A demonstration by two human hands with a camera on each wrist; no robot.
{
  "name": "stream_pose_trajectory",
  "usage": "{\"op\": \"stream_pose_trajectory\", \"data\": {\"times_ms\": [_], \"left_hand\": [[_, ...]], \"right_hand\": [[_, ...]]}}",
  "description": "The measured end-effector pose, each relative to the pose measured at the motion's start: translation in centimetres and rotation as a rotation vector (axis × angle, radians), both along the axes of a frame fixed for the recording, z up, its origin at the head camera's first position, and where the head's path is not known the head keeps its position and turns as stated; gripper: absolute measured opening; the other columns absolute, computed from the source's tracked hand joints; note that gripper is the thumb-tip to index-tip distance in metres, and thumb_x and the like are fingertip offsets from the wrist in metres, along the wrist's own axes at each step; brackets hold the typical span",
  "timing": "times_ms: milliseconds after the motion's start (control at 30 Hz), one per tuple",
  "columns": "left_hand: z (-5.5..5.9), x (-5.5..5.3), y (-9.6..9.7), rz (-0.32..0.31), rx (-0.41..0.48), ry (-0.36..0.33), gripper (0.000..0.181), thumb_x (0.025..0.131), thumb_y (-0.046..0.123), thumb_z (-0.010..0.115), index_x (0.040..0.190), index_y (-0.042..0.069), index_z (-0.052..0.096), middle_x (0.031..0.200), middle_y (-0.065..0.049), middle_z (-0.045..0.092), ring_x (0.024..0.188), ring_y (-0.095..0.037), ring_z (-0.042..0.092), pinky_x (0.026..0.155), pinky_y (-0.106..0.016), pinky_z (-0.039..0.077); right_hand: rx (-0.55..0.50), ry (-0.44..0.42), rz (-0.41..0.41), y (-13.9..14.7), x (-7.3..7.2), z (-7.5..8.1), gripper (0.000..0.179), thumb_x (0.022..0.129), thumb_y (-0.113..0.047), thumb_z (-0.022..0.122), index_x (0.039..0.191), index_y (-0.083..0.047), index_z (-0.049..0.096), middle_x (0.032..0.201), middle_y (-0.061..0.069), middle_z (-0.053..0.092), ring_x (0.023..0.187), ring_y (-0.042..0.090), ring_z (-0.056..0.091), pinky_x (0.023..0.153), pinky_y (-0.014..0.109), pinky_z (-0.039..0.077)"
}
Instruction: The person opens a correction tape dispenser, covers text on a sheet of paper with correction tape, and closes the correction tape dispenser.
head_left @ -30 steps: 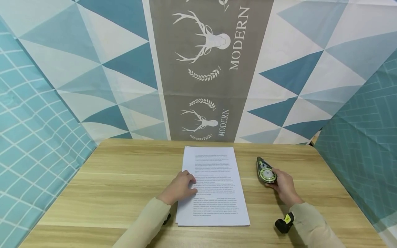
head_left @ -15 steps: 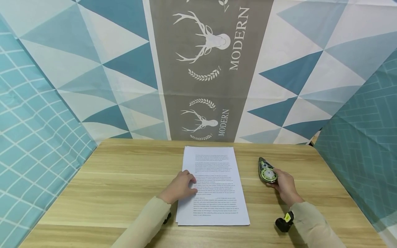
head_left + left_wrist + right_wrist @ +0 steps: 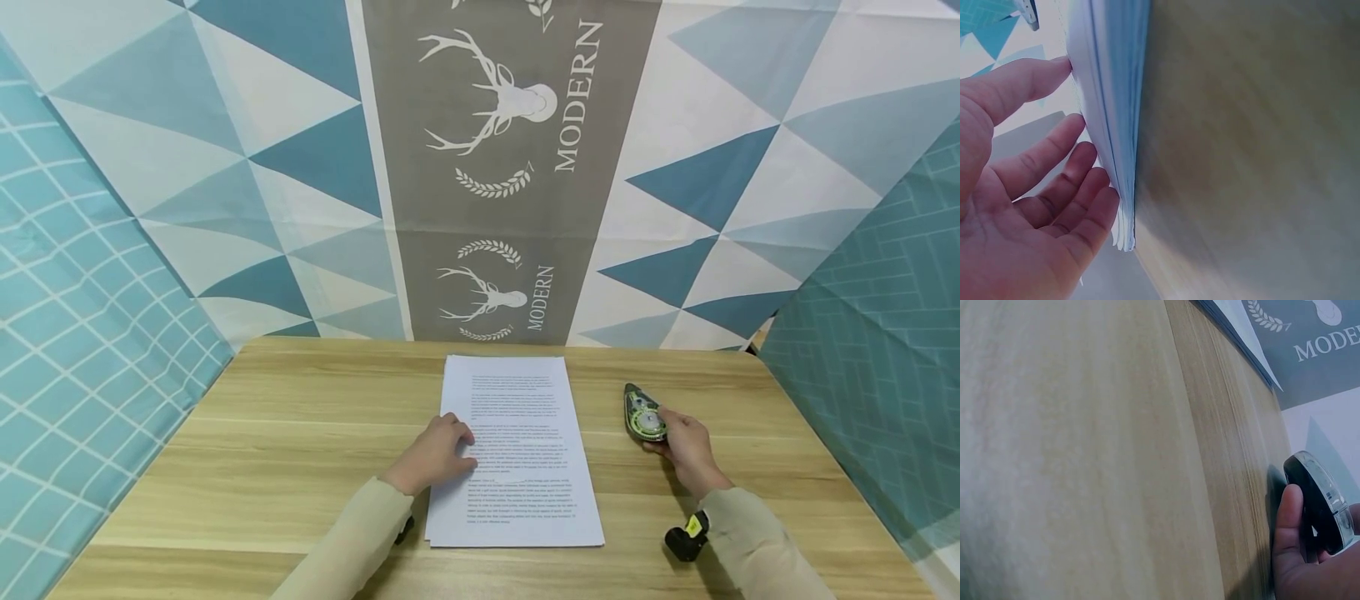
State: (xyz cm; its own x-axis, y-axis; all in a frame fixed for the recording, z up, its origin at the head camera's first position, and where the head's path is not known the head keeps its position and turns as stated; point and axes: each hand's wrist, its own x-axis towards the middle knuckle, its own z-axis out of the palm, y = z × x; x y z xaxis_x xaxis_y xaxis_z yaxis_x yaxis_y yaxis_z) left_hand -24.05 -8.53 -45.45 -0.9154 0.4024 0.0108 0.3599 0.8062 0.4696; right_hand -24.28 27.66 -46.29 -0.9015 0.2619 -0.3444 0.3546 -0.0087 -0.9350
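A stack of printed paper (image 3: 525, 508) lies in the middle of the wooden table. On its left side rests my left hand (image 3: 435, 454), fingertips on the top sheet and fingers loosely bent. In the left wrist view the thumb and fingertips of the left hand (image 3: 1035, 156) touch the page beside the stack's layered edge (image 3: 1119, 125). To the right of the paper, my right hand (image 3: 688, 450) grips a correction tape dispenser (image 3: 645, 419) with a clear casing and green inner wheel. The right wrist view shows the thumb (image 3: 1289, 512) against the dispenser's dark side.
The wooden table (image 3: 262, 450) meets a patterned cloth backdrop (image 3: 495, 208) at its far edge. Tile-patterned cloths hang at left (image 3: 82, 292) and right (image 3: 885, 333). A black wrist device (image 3: 686, 542) with a yellow patch sits at the right cuff.
The correction tape dispenser has shifted very slightly to the right, still in my right hand. My left hand stays in place on the paper.
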Motion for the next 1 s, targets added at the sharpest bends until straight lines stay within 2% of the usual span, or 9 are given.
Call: {"op": "stream_pose_trajectory", "data": {"times_ms": [133,400,767,1000], "left_hand": [[0.01,0.04,0.0,0.001,-0.002,0.002,0.026,0.075,0.019,0.074,0.092,0.001,0.065,0.09,-0.005,0.054,0.088,-0.02,0.046,0.081,-0.037,0.044],[0.14,0.28,0.01,-0.005,0.02,0.014,0.025,0.074,0.016,0.074,0.091,0.0,0.065,0.089,-0.007,0.054,0.086,-0.02,0.046,0.078,-0.036,0.044],[0.01,0.17,0.0,-0.002,0.013,0.028,0.025,0.074,0.017,0.074,0.09,0.001,0.065,0.09,-0.006,0.055,0.087,-0.02,0.047,0.079,-0.036,0.044],[-0.12,0.04,-0.07,-0.002,0.01,0.03,0.025,0.075,0.019,0.075,0.091,0.002,0.065,0.09,-0.005,0.055,0.087,-0.02,0.047,0.08,-0.036,0.044]], "right_hand": [[0.026,-0.015,-0.009,0.0,-0.11,-0.07,0.064,0.1,-0.032,0.034,0.143,0.012,0.015,0.129,0.027,0.036,0.072,0.002,0.055,0.069,0.02,0.054],[0.164,-0.045,-0.038,0.19,-0.33,-0.2,0.06,0.099,-0.03,0.036,0.139,0.014,0.026,0.121,0.029,0.042,0.067,0.005,0.058,0.066,0.023,0.055],[0.31,-0.048,-0.022,0.32,-0.2,0.25,0.058,0.098,-0.032,0.04,0.133,0.014,0.038,0.115,0.026,0.048,0.063,0.005,0.058,0.061,0.024,0.054],[0.414,-0.101,-0.019,0.49,-0.12,0.33,0.056,0.096,-0.035,0.043,0.13,0.01,0.046,0.113,0.025,0.052,0.066,0.009,0.056,0.058,0.024,0.05]]}}
